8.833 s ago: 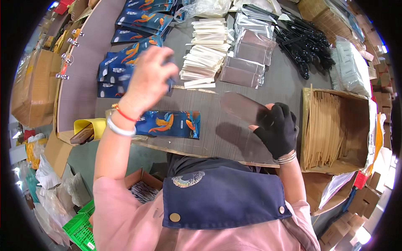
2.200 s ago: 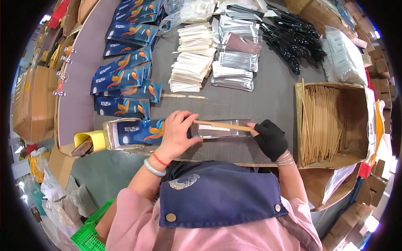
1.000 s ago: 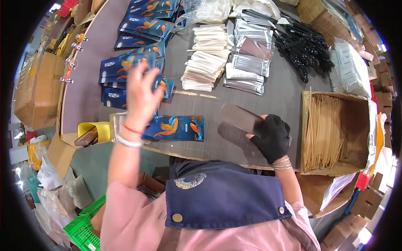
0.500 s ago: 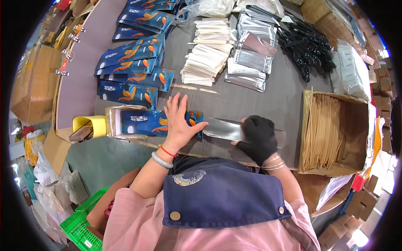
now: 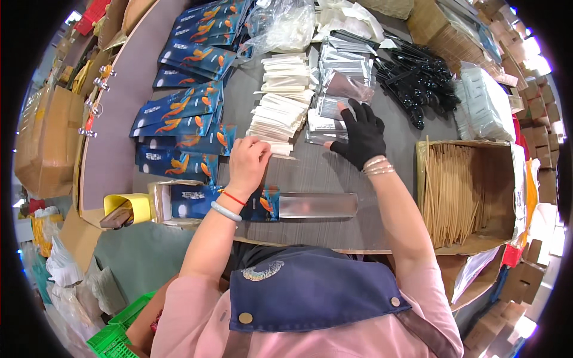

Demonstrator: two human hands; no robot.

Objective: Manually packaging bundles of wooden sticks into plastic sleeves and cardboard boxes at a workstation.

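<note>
My left hand [image 5: 248, 166] is at the near end of a row of thin white paper packets [image 5: 276, 122], its fingers bent and closed at the edge of the nearest packet. My right hand [image 5: 362, 134], in a black fingerless glove, is spread open at the near end of a pile of flat clear and silvery sleeves [image 5: 327, 126]; nothing shows in its grip. Below my hands, a blue printed pouch [image 5: 270, 204] lies flat, partly covered by my left forearm. A long clear, shiny sleeve [image 5: 319, 206] extends rightward from the pouch's open end.
Overlapping blue pouches [image 5: 179, 116] fill the table's left. Black plastic spoons [image 5: 421, 83] are heaped at the far right. A cardboard box [image 5: 516, 191] of thin wooden sticks [image 5: 450, 194] stands at right. A yellow holder [image 5: 136, 207] sits at the left edge.
Both hands have left the pouch and shiny sleeve and moved away from my body, the left to the white packets, the right to the pile of sleeves. The sleeve now lies released, flat.
</note>
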